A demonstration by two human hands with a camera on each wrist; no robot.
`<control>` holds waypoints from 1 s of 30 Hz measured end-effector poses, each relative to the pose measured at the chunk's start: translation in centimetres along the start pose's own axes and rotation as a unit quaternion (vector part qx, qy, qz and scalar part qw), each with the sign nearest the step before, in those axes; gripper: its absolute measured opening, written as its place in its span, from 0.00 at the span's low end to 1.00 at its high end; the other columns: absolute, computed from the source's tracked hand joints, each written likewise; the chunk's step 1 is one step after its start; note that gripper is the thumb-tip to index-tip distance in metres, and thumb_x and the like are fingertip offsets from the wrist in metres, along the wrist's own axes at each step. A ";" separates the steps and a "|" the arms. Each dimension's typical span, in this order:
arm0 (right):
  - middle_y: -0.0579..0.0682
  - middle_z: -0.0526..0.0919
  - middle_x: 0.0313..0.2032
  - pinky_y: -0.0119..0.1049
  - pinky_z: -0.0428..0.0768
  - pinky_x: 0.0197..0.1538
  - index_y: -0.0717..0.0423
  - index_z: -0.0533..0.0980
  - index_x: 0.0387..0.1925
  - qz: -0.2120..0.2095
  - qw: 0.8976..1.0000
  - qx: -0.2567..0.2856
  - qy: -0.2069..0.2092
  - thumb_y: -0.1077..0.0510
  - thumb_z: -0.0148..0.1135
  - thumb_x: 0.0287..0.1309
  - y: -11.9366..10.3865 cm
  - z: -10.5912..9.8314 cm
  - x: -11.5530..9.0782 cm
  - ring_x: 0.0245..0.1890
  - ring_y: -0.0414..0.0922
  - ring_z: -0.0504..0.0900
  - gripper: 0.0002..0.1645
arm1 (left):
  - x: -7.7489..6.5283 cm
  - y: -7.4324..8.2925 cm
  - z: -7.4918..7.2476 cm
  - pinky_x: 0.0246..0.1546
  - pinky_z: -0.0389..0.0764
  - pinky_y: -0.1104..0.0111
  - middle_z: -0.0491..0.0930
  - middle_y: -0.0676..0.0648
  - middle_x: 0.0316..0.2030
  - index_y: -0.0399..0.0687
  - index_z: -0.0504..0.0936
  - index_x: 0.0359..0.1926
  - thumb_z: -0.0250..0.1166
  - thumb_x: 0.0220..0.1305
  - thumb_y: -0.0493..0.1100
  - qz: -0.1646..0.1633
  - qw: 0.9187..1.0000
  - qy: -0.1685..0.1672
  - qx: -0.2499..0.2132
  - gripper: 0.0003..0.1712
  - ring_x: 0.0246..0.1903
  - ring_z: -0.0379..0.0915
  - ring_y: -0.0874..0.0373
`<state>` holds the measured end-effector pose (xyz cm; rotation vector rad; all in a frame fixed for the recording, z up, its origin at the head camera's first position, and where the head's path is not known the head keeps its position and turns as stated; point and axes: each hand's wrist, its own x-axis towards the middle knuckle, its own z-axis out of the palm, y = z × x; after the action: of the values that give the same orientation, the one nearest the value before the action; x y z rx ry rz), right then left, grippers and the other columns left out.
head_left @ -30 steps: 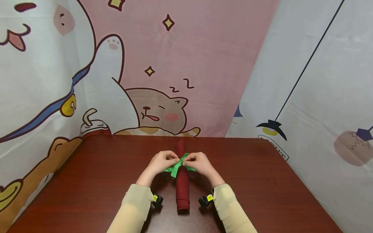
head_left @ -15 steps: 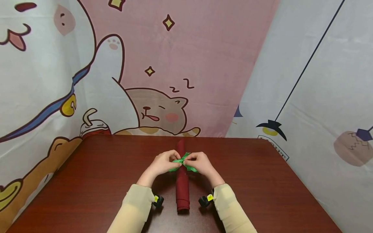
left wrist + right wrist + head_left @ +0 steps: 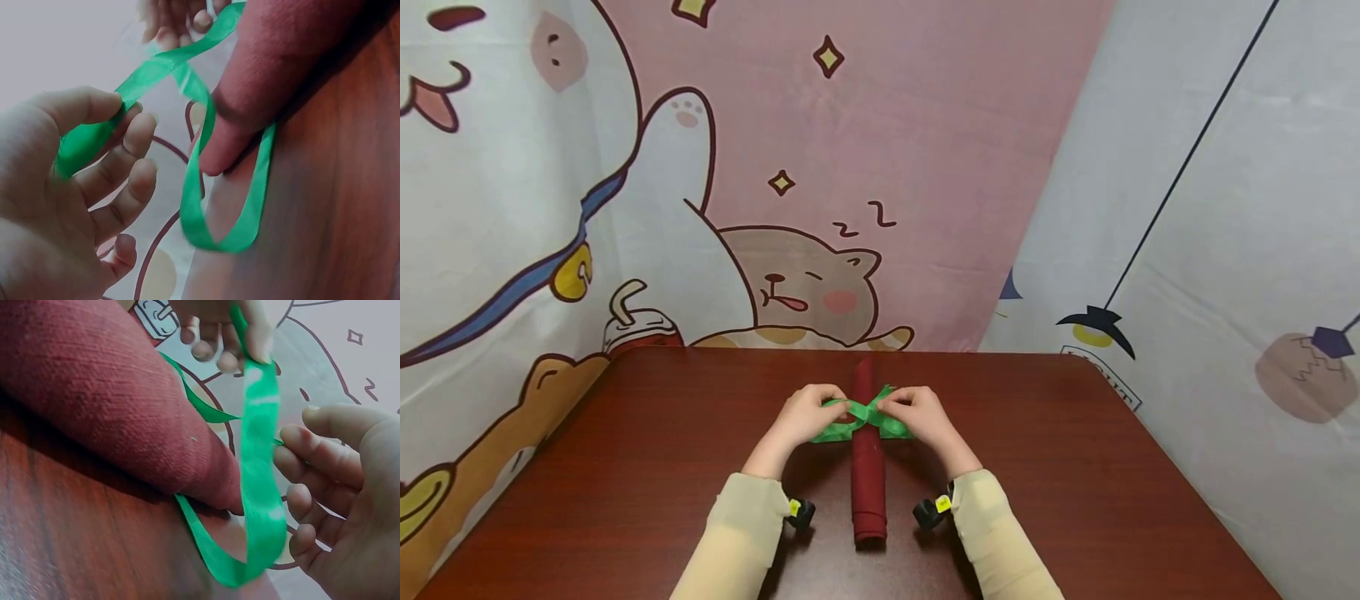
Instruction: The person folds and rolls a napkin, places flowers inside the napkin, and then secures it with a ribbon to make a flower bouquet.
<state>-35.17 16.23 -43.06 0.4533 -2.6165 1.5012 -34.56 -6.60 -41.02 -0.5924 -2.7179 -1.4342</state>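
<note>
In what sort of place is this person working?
Probably an indoor filming setup: there is a table, a cartoon backdrop behind it, and a small camera at each wrist.

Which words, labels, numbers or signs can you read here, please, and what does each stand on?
"Z Z": on the backdrop, above the drawn sleeping animal.
Boxed lettering, also on the backdrop, partly hidden by the table: possibly "LIGHT", not certain.
None legible on the green ribbon or red roll.

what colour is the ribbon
Bright green; the ribbon shows best in the left wrist view.
</note>
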 end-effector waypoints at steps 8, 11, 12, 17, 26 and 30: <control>0.59 0.85 0.35 0.37 0.75 0.32 0.58 0.86 0.32 0.041 0.999 0.030 0.016 0.56 0.64 0.58 0.5 -1.4 -0.1 0.30 0.51 0.79 0.10 | -0.1 -1.0 -1.7 0.29 0.69 0.65 0.81 0.54 0.22 0.50 0.85 0.27 0.63 0.60 0.45 -0.046 0.999 0.025 0.015 0.08 0.26 0.71 0.59; 0.60 0.85 0.36 0.43 0.78 0.37 0.61 0.86 0.33 0.061 0.997 0.034 0.022 0.55 0.63 0.60 0.8 -2.0 -0.1 0.35 0.59 0.80 0.13 | -0.2 -1.5 -2.4 0.29 0.68 0.65 0.82 0.52 0.23 0.47 0.84 0.27 0.63 0.60 0.45 -0.056 0.998 0.023 0.018 0.09 0.26 0.69 0.58; 0.60 0.85 0.36 0.45 0.79 0.38 0.62 0.86 0.33 0.067 0.997 0.032 0.026 0.54 0.63 0.61 0.9 -2.1 -0.1 0.36 0.60 0.80 0.14 | -0.3 -1.6 -2.6 0.29 0.67 0.65 0.82 0.50 0.24 0.46 0.84 0.27 0.64 0.60 0.46 -0.061 0.998 0.021 0.016 0.10 0.26 0.68 0.58; 0.61 0.85 0.34 0.42 0.77 0.35 0.64 0.85 0.31 0.105 0.993 0.023 0.039 0.53 0.62 0.63 1.4 -3.0 -0.2 0.31 0.60 0.77 0.17 | -0.6 -2.5 -3.9 0.31 0.67 0.64 0.83 0.44 0.26 0.40 0.84 0.28 0.64 0.60 0.47 -0.089 0.996 0.015 0.015 0.14 0.27 0.68 0.58; 0.55 0.86 0.30 0.37 0.74 0.34 0.62 0.85 0.29 0.161 0.986 0.014 0.039 0.48 0.62 0.62 2.8 -4.5 -0.4 0.22 0.46 0.73 0.20 | -1.5 -4.3 -5.9 0.34 0.73 0.64 0.83 0.43 0.26 0.37 0.84 0.30 0.62 0.62 0.44 -0.136 0.991 0.018 0.008 0.13 0.30 0.74 0.55; 0.51 0.86 0.28 0.37 0.74 0.33 0.61 0.85 0.28 0.176 0.984 0.010 0.027 0.47 0.62 0.62 4.0 -5.4 -0.5 0.25 0.45 0.76 0.21 | -1.7 -4.9 -6.4 0.34 0.74 0.65 0.82 0.44 0.25 0.34 0.84 0.31 0.63 0.61 0.42 -0.145 0.989 0.011 0.000 0.13 0.31 0.75 0.53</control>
<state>-36.24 22.79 -43.72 -0.0552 -2.7466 1.6037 -35.62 -14.75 -41.54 -0.1827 -2.8800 -1.4811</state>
